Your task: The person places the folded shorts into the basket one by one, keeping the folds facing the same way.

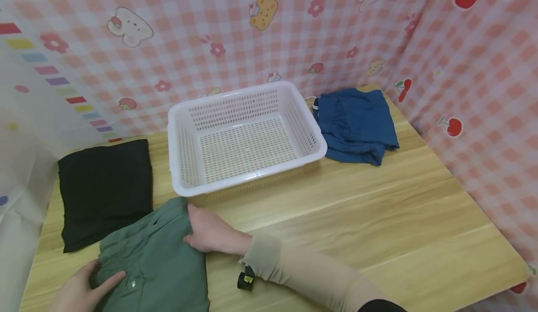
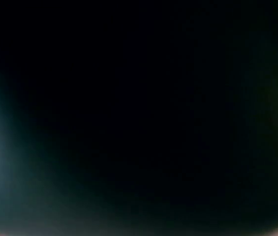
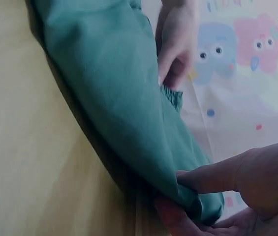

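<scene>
A pair of folded green pants [image 1: 168, 260] with a gathered elastic waistband lies at the table's front left. At the waistband's near end is my left hand [image 1: 86, 288], thumb on top and fingers around the edge. My right hand [image 1: 212, 230] pinches the far right corner, just in front of the basket. In the right wrist view, the thumb [image 3: 217, 174] presses the green cloth from one side, with fingers on the other. The left hand [image 3: 178, 42] shows beyond the cloth there. The left wrist view is nearly all dark.
A white plastic basket [image 1: 252, 175] with slotted walls stands at the back middle of the wooden table [image 1: 357, 223]. Folded black cloth [image 1: 107, 190] lies to the left, partly overlapped by the green pants. Beside the basket's right end is a folded blue garment [image 1: 355, 125]. Patterned curtains hang behind and right.
</scene>
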Motion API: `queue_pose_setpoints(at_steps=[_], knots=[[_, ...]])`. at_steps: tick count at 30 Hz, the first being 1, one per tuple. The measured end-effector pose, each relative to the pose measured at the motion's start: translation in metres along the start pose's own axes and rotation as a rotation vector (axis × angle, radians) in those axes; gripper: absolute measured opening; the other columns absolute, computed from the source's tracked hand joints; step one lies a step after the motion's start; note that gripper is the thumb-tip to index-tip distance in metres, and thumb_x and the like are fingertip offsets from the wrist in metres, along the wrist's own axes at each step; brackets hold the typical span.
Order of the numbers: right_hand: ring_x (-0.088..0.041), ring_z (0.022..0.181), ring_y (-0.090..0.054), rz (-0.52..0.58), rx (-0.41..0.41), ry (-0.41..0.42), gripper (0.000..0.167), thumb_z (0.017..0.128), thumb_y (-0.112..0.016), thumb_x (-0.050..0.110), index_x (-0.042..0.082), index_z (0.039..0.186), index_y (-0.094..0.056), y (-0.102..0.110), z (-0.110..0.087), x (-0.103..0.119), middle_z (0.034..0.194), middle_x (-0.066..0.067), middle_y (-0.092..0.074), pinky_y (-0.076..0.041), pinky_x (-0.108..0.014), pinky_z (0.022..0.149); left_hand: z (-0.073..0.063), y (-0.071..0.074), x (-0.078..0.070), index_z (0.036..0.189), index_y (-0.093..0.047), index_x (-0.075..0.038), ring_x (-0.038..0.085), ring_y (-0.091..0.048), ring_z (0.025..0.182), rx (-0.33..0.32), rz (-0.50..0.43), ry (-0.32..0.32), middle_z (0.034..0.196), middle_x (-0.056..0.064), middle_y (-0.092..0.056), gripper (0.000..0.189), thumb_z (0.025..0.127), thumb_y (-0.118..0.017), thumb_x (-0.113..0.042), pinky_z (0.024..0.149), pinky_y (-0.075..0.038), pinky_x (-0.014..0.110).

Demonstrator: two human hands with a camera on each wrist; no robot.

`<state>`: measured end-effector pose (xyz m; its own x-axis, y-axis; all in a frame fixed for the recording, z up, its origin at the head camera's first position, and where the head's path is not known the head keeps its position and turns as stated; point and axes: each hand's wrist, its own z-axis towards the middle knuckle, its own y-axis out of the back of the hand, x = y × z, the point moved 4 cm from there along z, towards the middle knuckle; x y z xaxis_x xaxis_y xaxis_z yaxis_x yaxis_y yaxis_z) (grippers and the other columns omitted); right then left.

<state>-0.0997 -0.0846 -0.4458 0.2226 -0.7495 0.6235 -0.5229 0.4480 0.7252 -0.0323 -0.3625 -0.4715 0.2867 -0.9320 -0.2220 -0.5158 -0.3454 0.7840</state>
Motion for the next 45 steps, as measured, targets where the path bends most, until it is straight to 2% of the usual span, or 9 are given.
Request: queue_pose_setpoints(at_steps=[4, 8, 13, 20, 26, 33, 40, 45], knots=[[-0.017, 0.134, -0.064, 0.010, -0.003, 0.025, 0.060, 0.096, -0.076, 0.021, 0.003, 0.149, -0.053, 0.005, 0.003, -0.009, 0.147, -0.009, -0.065, -0.053, -0.022, 0.109, -0.001, 0.000, -0.013, 0.128, -0.047, 0.029, 0.062, -0.060, 0.116, -0.033, 0.013, -0.055, 0.124, 0.049, -0.056, 0.086, 0.101, -0.066, -0.050, 0.093, -0.056, 0.063], [-0.016, 0.126, -0.068, 0.037, -0.022, 0.056, 0.050, 0.097, -0.076, 0.019, 0.005, 0.142, -0.060, 0.008, 0.003, -0.016, 0.138, -0.007, -0.070, -0.055, -0.021, 0.102, 0.000, -0.003, -0.025, 0.133, -0.046, 0.025, 0.063, -0.058, 0.120, -0.056, -0.001, -0.073, 0.129, 0.048, -0.056, 0.083, 0.100, -0.068, -0.047, 0.096, -0.055, 0.064], [-0.020, 0.131, -0.066, 0.086, -0.044, 0.094, 0.054, 0.097, -0.075, 0.017, 0.007, 0.147, -0.057, 0.018, 0.003, -0.027, 0.143, -0.010, -0.068, -0.055, -0.025, 0.106, -0.001, -0.005, -0.045, 0.141, -0.043, 0.022, 0.061, -0.057, 0.125, -0.061, -0.045, -0.094, 0.135, 0.045, -0.056, 0.082, 0.101, -0.067, -0.046, 0.100, -0.053, 0.065], [-0.025, 0.138, -0.063, 0.120, -0.042, 0.086, 0.059, 0.097, -0.075, 0.016, 0.005, 0.151, -0.054, 0.028, -0.002, -0.045, 0.148, -0.012, -0.065, -0.053, -0.030, 0.112, -0.003, -0.008, -0.070, 0.139, -0.050, 0.017, 0.059, -0.058, 0.128, -0.090, -0.080, -0.153, 0.135, 0.041, -0.060, 0.068, 0.104, -0.066, -0.038, 0.104, -0.051, 0.067], [-0.030, 0.139, -0.062, 0.111, -0.058, 0.092, 0.058, 0.097, -0.075, 0.016, 0.001, 0.150, -0.055, 0.038, -0.007, -0.059, 0.149, -0.015, -0.064, -0.052, -0.038, 0.116, -0.006, -0.014, -0.092, 0.141, -0.050, 0.014, 0.058, -0.057, 0.130, -0.136, -0.116, -0.223, 0.138, 0.040, -0.061, 0.059, 0.104, -0.065, -0.030, 0.107, -0.050, 0.067], [-0.035, 0.139, -0.061, 0.102, -0.067, 0.084, 0.059, 0.097, -0.075, 0.016, -0.004, 0.148, -0.055, 0.049, -0.019, -0.076, 0.149, -0.021, -0.063, -0.052, -0.044, 0.117, -0.010, -0.021, -0.115, 0.140, -0.054, 0.010, 0.054, -0.063, 0.126, -0.173, -0.147, -0.281, 0.133, 0.033, -0.067, 0.054, 0.103, -0.067, -0.027, 0.106, -0.051, 0.065], [-0.037, 0.125, -0.069, 0.124, -0.079, 0.069, 0.050, 0.094, -0.077, 0.014, -0.005, 0.138, -0.063, 0.064, -0.029, -0.097, 0.134, -0.023, -0.071, -0.056, -0.049, 0.109, -0.011, -0.022, -0.143, 0.133, -0.062, 0.004, 0.046, -0.069, 0.120, -0.190, -0.198, -0.335, 0.123, 0.025, -0.074, 0.043, 0.100, -0.071, -0.022, 0.103, -0.055, 0.060], [-0.033, 0.118, -0.071, 0.101, -0.095, 0.065, 0.045, 0.094, -0.077, 0.014, -0.002, 0.135, -0.066, 0.076, -0.037, -0.113, 0.126, -0.018, -0.075, -0.058, -0.048, 0.105, -0.010, -0.022, -0.165, 0.131, -0.063, 0.003, 0.043, -0.070, 0.119, -0.179, -0.199, -0.382, 0.121, 0.023, -0.075, 0.040, 0.099, -0.072, -0.018, 0.102, -0.056, 0.059]])
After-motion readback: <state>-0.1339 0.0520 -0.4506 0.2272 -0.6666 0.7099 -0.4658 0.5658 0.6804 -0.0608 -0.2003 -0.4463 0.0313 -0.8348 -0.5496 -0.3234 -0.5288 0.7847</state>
